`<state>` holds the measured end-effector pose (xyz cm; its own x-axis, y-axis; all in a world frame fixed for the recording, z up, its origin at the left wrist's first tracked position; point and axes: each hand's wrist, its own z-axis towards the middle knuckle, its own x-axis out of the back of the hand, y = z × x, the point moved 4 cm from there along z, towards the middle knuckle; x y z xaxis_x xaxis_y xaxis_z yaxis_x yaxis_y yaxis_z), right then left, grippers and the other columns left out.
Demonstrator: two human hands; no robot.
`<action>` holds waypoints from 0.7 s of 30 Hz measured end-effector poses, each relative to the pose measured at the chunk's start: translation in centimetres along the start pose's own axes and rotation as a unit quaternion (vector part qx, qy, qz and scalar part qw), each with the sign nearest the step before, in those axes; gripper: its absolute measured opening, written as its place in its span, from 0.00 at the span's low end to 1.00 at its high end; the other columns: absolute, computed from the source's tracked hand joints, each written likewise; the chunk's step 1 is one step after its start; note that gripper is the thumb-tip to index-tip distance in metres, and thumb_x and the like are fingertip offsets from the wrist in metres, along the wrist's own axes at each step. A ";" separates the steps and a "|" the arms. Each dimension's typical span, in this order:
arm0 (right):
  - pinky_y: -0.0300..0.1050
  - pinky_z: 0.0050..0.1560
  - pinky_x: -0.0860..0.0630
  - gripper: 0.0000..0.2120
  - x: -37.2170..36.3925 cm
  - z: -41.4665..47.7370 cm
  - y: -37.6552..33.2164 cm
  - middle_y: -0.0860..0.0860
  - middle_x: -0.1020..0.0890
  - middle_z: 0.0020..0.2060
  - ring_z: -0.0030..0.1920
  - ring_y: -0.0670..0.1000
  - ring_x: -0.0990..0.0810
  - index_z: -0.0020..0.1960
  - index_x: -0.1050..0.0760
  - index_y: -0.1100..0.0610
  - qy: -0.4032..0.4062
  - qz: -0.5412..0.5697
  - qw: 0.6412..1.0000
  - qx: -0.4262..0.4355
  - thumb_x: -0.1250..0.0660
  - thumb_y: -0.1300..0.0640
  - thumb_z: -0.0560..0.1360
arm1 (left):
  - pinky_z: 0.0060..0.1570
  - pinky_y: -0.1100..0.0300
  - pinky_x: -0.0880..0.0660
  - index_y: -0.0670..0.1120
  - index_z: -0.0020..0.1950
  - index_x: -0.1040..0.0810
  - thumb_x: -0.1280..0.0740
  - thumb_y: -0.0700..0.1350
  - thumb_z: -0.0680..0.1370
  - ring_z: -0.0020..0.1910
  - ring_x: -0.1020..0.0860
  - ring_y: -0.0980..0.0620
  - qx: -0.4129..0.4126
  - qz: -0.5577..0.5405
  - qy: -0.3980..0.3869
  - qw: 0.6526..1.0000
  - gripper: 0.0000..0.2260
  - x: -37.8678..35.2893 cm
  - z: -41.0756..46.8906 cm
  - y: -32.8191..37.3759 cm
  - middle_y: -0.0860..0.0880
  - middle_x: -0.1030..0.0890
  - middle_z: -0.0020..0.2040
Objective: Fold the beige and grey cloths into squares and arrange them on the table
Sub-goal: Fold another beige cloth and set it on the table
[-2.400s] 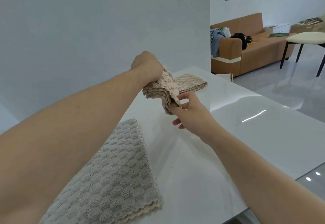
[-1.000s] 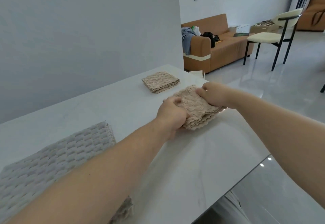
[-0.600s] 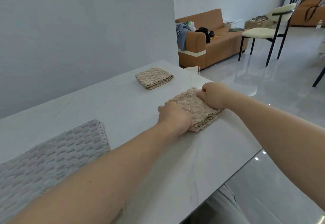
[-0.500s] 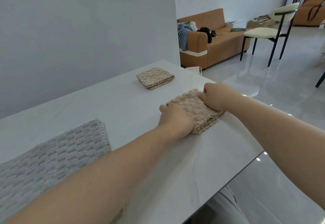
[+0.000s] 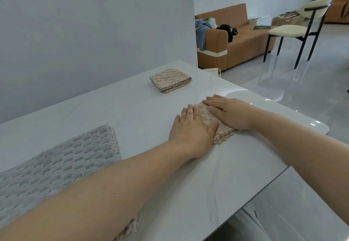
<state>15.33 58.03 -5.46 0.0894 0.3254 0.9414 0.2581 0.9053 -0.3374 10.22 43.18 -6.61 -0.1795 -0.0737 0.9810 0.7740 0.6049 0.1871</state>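
**Both palms flat on the folded beige cloth**

I am watching both hands lying flat on the folded beige cloth (image 5: 209, 120), which is resting on the tabletop (image 5: 132, 112) close to its right-hand edge. The left hand (image 5: 191, 130) is pressing palm-down on the cloth's left part. Its fingers (image 5: 189, 111) are lying straight and close together, pointing away from the person, and its thumb is reaching across the cloth's middle. The right hand (image 5: 231, 113) is covering the right part, with fingers straight, slightly spread and pointing left. Neither hand is pinching or curling round anything. I cannot tell whether the left thumb is touching the right hand.

The cloth's scalloped near edge is sticking out just below the left thumb. The tabletop's edge is running just beyond the right wrist, with the glossy floor (image 5: 283, 93) dropping away past it.

Ahead of the fingers, bare tabletop is lying open up to a second beige cloth (image 5: 171, 80), folded square and sitting well apart from both hands. Left of the left fingers, more bare surface is stretching to the grey cloth (image 5: 56, 165), which is lying spread flat with the left forearm crossing its near corner. A wall (image 5: 94, 32) is closing off the far side. A chair (image 5: 298, 29) and a sofa (image 5: 245, 46) are standing far off, ahead and to the right.
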 end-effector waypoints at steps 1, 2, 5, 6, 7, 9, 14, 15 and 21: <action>0.43 0.78 0.53 0.24 -0.3 0.1 0.4 0.42 0.43 0.81 0.81 0.43 0.51 0.81 0.43 0.44 -0.007 0.002 1.000 -0.005 0.51 0.43 0.86 | 0.80 0.49 0.56 0.41 0.83 0.58 0.56 0.66 0.82 0.82 0.57 0.47 0.000 0.004 0.003 1.000 0.38 -0.1 0.0 -0.2 0.44 0.56 0.83; 0.44 0.79 0.54 0.25 -0.4 0.2 0.7 0.42 0.45 0.81 0.81 0.43 0.52 0.82 0.45 0.43 -0.014 -0.001 1.000 -0.011 0.52 0.42 0.86 | 0.80 0.49 0.56 0.41 0.83 0.58 0.56 0.67 0.82 0.82 0.57 0.47 0.002 0.009 0.004 1.000 0.39 -0.2 0.0 -0.5 0.44 0.56 0.83; 0.49 0.81 0.56 0.27 -0.5 0.4 0.8 0.43 0.49 0.82 0.81 0.44 0.56 0.83 0.50 0.44 -0.031 -0.025 0.999 -0.026 0.55 0.40 0.85 | 0.80 0.49 0.57 0.42 0.83 0.58 0.56 0.70 0.80 0.82 0.56 0.47 0.009 0.011 -0.007 1.000 0.42 -0.1 -0.3 -1.0 0.43 0.56 0.83; 0.51 0.81 0.56 0.28 -0.5 0.5 0.6 0.44 0.50 0.82 0.81 0.45 0.56 0.83 0.52 0.45 -0.039 -0.045 0.998 -0.029 0.56 0.40 0.85 | 0.80 0.49 0.57 0.42 0.83 0.58 0.56 0.70 0.80 0.82 0.57 0.47 0.008 0.009 -0.011 1.000 0.42 0.0 -0.4 -1.1 0.44 0.56 0.83; 0.54 0.81 0.57 0.28 -0.4 0.5 0.4 0.44 0.51 0.82 0.82 0.46 0.56 0.83 0.53 0.46 -0.049 -0.072 0.996 -0.033 0.57 0.41 0.85 | 0.80 0.49 0.57 0.42 0.83 0.59 0.56 0.71 0.80 0.82 0.57 0.47 0.006 0.005 -0.018 1.000 0.43 0.0 -0.5 -1.3 0.44 0.57 0.83; 0.59 0.80 0.59 0.28 0.0 0.6 -0.2 0.46 0.52 0.83 0.82 0.48 0.57 0.83 0.55 0.48 -0.065 -0.133 0.988 -0.045 0.59 0.42 0.86 | 0.80 0.49 0.58 0.42 0.83 0.60 0.55 0.71 0.79 0.82 0.58 0.47 0.001 -0.010 -0.036 0.999 0.43 0.5 -0.6 -1.5 0.44 0.58 0.83; 0.54 0.80 0.52 0.26 1.9 0.2 -5.2 0.51 0.43 0.82 0.82 0.52 0.50 0.82 0.47 0.56 0.003 -0.118 0.993 0.007 0.56 0.49 0.87 | 0.80 0.55 0.56 0.43 0.83 0.58 0.49 0.66 0.82 0.82 0.56 0.51 -0.029 -0.029 -0.048 0.998 0.39 3.3 -3.7 -2.8 0.45 0.55 0.84; 0.54 0.79 0.48 0.24 2.0 0.2 -6.6 0.53 0.38 0.80 0.80 0.53 0.45 0.81 0.43 0.56 0.011 -0.105 0.994 0.028 0.55 0.50 0.87 | 0.79 0.56 0.55 0.42 0.83 0.57 0.48 0.63 0.83 0.82 0.55 0.52 -0.036 -0.025 -0.049 0.998 0.37 3.9 -4.8 -3.4 0.46 0.54 0.84; 0.54 0.74 0.36 0.20 0.5 1.5 -15.6 0.46 0.28 0.73 0.78 0.48 0.39 0.72 0.29 0.49 0.002 -0.055 0.991 0.123 0.50 0.47 0.86 | 0.76 0.62 0.51 0.47 0.84 0.51 0.47 0.58 0.85 0.81 0.49 0.55 -0.009 -0.015 0.016 1.000 0.31 7.4 -10.8 -9.9 0.52 0.49 0.83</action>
<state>9.94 44.46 0.25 0.0774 0.2205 0.9723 0.0232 0.9746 -0.2229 7.73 28.09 -0.63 -0.1839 -0.1181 0.9758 0.7788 0.5882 0.2180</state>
